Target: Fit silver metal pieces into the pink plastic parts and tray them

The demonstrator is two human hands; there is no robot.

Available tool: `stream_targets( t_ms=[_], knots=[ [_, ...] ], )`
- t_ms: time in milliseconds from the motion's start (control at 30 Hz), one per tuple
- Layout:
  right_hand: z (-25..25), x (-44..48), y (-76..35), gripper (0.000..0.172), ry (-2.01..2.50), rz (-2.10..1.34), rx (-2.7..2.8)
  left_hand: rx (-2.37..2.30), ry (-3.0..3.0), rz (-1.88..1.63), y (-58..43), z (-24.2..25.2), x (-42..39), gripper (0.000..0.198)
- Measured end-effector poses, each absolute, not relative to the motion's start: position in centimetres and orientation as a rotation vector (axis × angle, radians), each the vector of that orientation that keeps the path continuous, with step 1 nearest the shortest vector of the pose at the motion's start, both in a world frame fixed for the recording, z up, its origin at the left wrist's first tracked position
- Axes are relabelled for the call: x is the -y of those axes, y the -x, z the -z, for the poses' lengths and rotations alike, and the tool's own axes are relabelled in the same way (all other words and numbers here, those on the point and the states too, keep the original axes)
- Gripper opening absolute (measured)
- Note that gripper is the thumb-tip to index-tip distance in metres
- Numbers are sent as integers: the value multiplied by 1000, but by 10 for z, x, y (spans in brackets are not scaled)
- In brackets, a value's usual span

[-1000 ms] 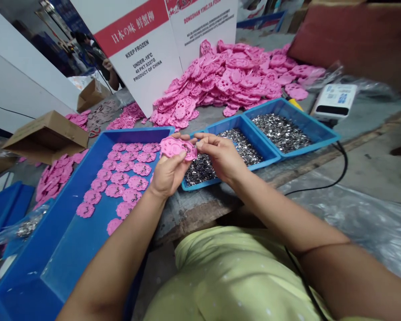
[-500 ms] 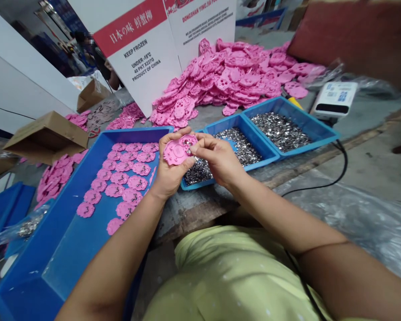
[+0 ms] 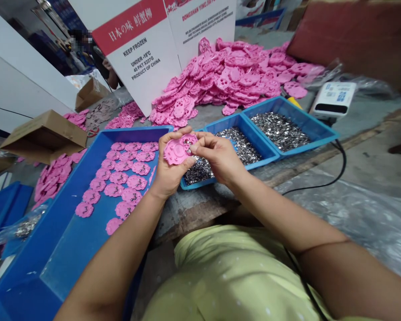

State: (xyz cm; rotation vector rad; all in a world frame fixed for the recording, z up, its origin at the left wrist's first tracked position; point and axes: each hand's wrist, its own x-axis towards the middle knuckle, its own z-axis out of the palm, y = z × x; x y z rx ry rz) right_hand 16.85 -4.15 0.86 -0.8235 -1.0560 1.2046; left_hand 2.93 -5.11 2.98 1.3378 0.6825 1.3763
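Note:
My left hand (image 3: 169,174) is closed around a round pink plastic piece (image 3: 176,151), held face up over the edge of a small blue tray (image 3: 235,122) of tiny shiny metal parts. My right hand (image 3: 217,158) pinches at the piece's right edge, thumb and forefinger pressed together on a small metal part that is barely visible. To the left lies a large blue tray (image 3: 87,240) with rows of finished pink pieces (image 3: 120,178).
A big heap of pink pieces (image 3: 234,76) lies behind the trays. A second blue tray of metal parts (image 3: 287,125) sits to the right, by a white device (image 3: 334,99) and its black cable. Cardboard boxes (image 3: 43,136) and a white carton (image 3: 147,49) stand behind; another person is at the far left.
A second ago the pink piece was held flatter between both hands. My left hand has tilted it up and my right fingers have moved onto its right edge. Little change in the last half second.

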Motion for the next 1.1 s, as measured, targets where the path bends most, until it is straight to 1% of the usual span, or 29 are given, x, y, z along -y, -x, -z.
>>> stream_targets(
  t_ms=[233,467,667,833,1100],
  knots=[
    [-7,41,-165,21,758,-1233,969,-451,-1688,-1357,-15,-4,26,61],
    [3,38,-161,26,744,-1144,1034,-485,-1761,-1363,-13,-2,25,57],
    [10,32,-158,37,771,-1154,1026,-579,-1696,-1370,-15,-4,27,58],
    [10,35,-158,33,746,-1225,1010,-622,-1493,-1327,-19,-12,33,54],
    [13,40,-159,23,755,-1196,1048,-734,-1314,-1297,-22,-20,39,57]
  ],
)
